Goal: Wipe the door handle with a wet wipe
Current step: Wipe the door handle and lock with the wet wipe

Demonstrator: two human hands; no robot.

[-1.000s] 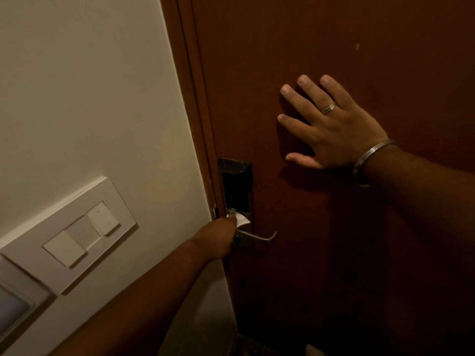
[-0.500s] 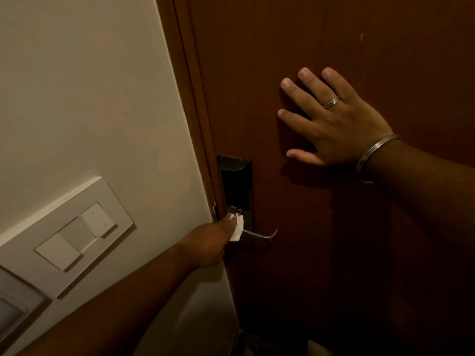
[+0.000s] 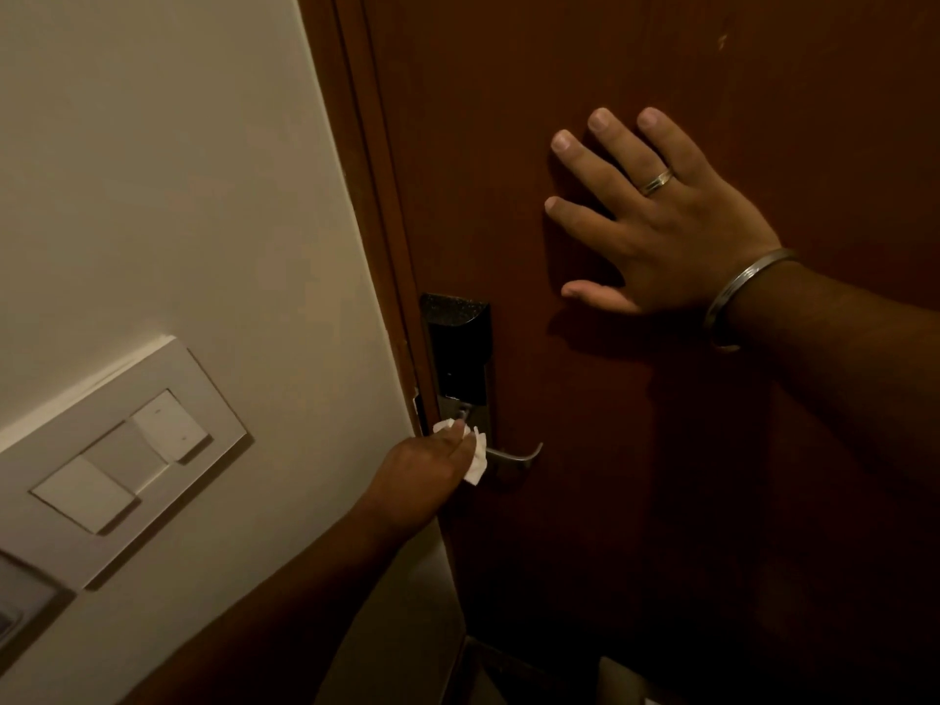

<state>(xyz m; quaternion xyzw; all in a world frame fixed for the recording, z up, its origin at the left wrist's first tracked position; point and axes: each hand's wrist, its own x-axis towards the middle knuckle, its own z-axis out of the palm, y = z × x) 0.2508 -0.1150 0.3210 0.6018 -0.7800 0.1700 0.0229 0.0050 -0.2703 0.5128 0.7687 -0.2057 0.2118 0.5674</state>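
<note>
Dim, warm light; lower right perhaps underexposed.

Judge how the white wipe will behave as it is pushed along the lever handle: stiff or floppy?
Probably floppy: the wipe shows bunched and creased around the left hand, so it should mould to the lever handle. Likely very light. It may slide easily on the smooth metal, needing finger pressure.
</note>
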